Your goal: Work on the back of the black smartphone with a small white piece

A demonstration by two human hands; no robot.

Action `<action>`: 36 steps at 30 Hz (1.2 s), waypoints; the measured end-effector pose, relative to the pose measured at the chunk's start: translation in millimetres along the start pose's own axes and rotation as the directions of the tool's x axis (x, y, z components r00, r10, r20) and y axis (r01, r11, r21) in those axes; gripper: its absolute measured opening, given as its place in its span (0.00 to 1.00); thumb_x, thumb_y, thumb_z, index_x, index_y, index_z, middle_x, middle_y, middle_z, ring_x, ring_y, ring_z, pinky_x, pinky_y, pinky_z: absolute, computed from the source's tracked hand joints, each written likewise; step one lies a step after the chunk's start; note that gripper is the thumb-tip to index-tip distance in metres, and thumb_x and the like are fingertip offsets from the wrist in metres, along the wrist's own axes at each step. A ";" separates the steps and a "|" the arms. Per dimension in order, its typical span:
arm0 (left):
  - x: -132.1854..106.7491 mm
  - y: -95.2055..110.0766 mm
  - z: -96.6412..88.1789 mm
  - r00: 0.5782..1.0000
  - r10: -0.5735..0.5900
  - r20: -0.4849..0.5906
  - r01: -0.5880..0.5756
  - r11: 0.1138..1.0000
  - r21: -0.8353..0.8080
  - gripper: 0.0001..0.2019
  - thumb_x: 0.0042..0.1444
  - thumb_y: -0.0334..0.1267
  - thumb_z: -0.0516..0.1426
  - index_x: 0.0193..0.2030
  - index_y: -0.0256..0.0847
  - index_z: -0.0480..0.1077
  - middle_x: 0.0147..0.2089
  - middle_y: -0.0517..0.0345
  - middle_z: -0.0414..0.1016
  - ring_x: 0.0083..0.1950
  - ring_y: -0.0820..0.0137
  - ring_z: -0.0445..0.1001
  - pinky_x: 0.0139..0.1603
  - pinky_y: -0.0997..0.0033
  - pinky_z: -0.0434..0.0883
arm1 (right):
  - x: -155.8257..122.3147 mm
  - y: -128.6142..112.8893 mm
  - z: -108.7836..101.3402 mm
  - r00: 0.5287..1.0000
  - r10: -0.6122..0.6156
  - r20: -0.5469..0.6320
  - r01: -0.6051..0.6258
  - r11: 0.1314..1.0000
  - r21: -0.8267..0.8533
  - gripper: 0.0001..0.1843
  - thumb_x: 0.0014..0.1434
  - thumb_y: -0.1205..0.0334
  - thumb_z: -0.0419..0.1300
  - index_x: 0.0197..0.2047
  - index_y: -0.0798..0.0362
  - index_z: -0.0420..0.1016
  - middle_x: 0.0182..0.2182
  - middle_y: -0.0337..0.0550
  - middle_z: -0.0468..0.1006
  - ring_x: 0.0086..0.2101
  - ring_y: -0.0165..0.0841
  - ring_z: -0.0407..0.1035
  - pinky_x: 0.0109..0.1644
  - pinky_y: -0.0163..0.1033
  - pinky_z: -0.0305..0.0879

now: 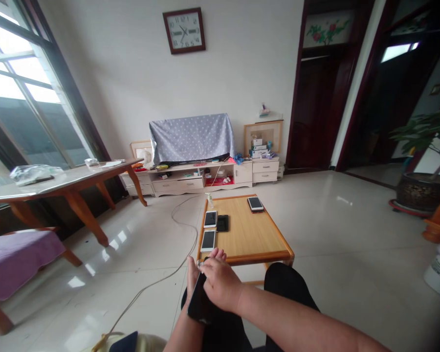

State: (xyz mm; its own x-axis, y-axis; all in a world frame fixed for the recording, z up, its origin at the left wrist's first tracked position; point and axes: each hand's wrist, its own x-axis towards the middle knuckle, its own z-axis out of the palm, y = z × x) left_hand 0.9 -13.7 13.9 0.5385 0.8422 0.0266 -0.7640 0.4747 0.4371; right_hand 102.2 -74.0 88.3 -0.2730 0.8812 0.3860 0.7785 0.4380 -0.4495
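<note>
Both bare hands meet over the lap, just short of the near edge of a low wooden table, towards its near left corner. Left hand lies under a dark phone and supports it; its thumb side shows left of the phone, its fingertips beyond the far end. Phone tilted, its lower end towards the left forearm. Right hand comes across from the right, over the phone's far part, fingers bent and close together. A small pale object shows at the right fingertips; cannot tell whether they pinch it or the phone's edge.

On the table: a white phone by the left edge, near the near left corner; a second white phone farther along the same edge. A black phone lies just right of the second one. Another phone, white-framed, lies near the far right corner, with something dark reddish under it. A pump bottle stands at the far left corner.

Beyond the far edge, a cloth-draped shape on a low cabinet against the wall.
</note>
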 end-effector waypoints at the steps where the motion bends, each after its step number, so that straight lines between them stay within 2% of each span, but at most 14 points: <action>1: -1.2 -1.2 2.5 1.000 0.005 -0.016 -0.005 1.000 0.011 0.40 0.61 0.70 0.47 0.64 0.37 0.69 0.71 0.42 0.64 0.75 0.54 0.57 0.75 0.56 0.57 | 4.3 3.5 -2.4 1.000 0.011 -0.006 -0.011 1.000 -0.003 0.21 0.57 0.71 0.55 0.53 0.53 0.78 0.50 0.50 0.77 0.52 0.44 0.67 0.64 0.50 0.56; 4: -2.6 -0.3 9.7 0.999 0.016 -0.047 -0.015 0.999 0.033 0.40 0.62 0.70 0.46 0.64 0.38 0.70 0.69 0.43 0.67 0.75 0.55 0.57 0.75 0.55 0.57 | 2.7 3.7 -3.3 1.000 0.013 0.000 -0.013 1.000 -0.006 0.19 0.55 0.71 0.56 0.49 0.54 0.79 0.49 0.51 0.77 0.51 0.44 0.66 0.63 0.52 0.57; 9: -2.7 6.7 14.7 0.999 0.014 -0.037 -0.013 0.999 0.029 0.39 0.61 0.70 0.46 0.64 0.41 0.70 0.72 0.46 0.63 0.76 0.56 0.56 0.73 0.57 0.60 | -20.4 -11.2 2.5 0.978 -0.191 0.082 0.185 0.980 0.076 0.17 0.55 0.65 0.60 0.49 0.52 0.78 0.46 0.46 0.78 0.46 0.42 0.68 0.56 0.47 0.62; 15: -2.0 4.3 11.5 0.999 0.038 -0.032 -0.035 0.996 0.087 0.41 0.61 0.71 0.45 0.63 0.37 0.71 0.70 0.42 0.66 0.75 0.53 0.56 0.75 0.55 0.55 | -10.8 -4.8 -9.3 0.996 -0.078 0.041 0.079 0.997 -0.022 0.17 0.54 0.69 0.57 0.46 0.54 0.79 0.45 0.49 0.78 0.47 0.44 0.67 0.60 0.51 0.59; 20: 2.1 3.5 6.5 0.999 0.050 0.004 -0.050 0.997 0.065 0.40 0.59 0.72 0.46 0.63 0.43 0.71 0.70 0.45 0.66 0.76 0.53 0.54 0.75 0.51 0.54 | -19.3 -10.3 -7.2 0.972 -0.204 0.117 0.202 0.979 0.027 0.16 0.55 0.63 0.61 0.47 0.50 0.79 0.45 0.45 0.79 0.44 0.43 0.68 0.55 0.49 0.63; 23: 1.6 4.9 0.2 1.000 0.025 0.012 -0.026 0.998 0.059 0.40 0.60 0.71 0.46 0.64 0.42 0.70 0.71 0.44 0.65 0.76 0.51 0.53 0.75 0.47 0.53 | -11.1 0.1 -11.2 0.995 -0.082 0.051 0.082 0.997 -0.006 0.21 0.55 0.68 0.58 0.51 0.48 0.79 0.47 0.44 0.79 0.48 0.43 0.67 0.59 0.49 0.61; 26: 1.8 7.9 -7.3 0.999 -0.003 0.049 0.000 0.998 0.062 0.41 0.61 0.71 0.44 0.65 0.40 0.69 0.71 0.43 0.64 0.77 0.49 0.50 0.77 0.46 0.47 | -4.8 11.1 -14.0 1.000 0.031 -0.001 -0.031 0.999 -0.041 0.25 0.54 0.71 0.56 0.55 0.51 0.77 0.51 0.48 0.77 0.52 0.44 0.66 0.60 0.48 0.61; 30: 4.1 10.9 -9.6 0.987 -0.018 0.160 0.009 0.999 0.052 0.45 0.60 0.74 0.41 0.68 0.38 0.66 0.74 0.44 0.60 0.79 0.52 0.45 0.78 0.50 0.42 | -16.1 9.2 -7.6 0.995 -0.092 0.036 0.092 0.996 -0.005 0.24 0.53 0.68 0.59 0.54 0.50 0.78 0.48 0.46 0.79 0.49 0.43 0.67 0.60 0.49 0.61; 32: 3.8 10.9 -6.9 0.986 0.013 0.169 -0.020 0.999 0.042 0.47 0.59 0.75 0.40 0.68 0.37 0.65 0.75 0.43 0.57 0.79 0.52 0.45 0.78 0.51 0.42 | -20.8 9.3 -6.4 0.989 -0.138 0.047 0.137 0.990 0.019 0.23 0.54 0.66 0.60 0.54 0.48 0.79 0.47 0.44 0.79 0.47 0.42 0.67 0.59 0.48 0.61; 34: 1.9 10.2 -3.6 0.990 0.021 0.140 -0.029 0.998 0.053 0.46 0.60 0.74 0.40 0.68 0.37 0.65 0.75 0.42 0.58 0.78 0.53 0.46 0.78 0.51 0.42 | -20.7 14.5 -9.0 0.995 -0.091 0.031 0.090 0.996 0.010 0.24 0.56 0.68 0.58 0.55 0.47 0.79 0.47 0.44 0.79 0.48 0.41 0.67 0.59 0.47 0.61; 36: -0.4 9.5 -0.7 0.996 0.017 0.088 -0.023 0.997 0.074 0.44 0.62 0.72 0.40 0.67 0.37 0.66 0.74 0.43 0.59 0.78 0.54 0.47 0.78 0.52 0.44 | -19.4 21.3 -12.9 1.000 0.009 0.004 -0.009 1.000 -0.021 0.25 0.56 0.70 0.56 0.56 0.49 0.78 0.49 0.46 0.79 0.50 0.42 0.66 0.59 0.47 0.61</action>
State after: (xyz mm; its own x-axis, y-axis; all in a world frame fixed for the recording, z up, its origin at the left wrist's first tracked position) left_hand -6.8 -9.4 17.4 0.5548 0.8243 0.1132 -0.7480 0.4346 0.5017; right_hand 131.4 -84.0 81.6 -0.2679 0.8860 0.3785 0.7929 0.4259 -0.4357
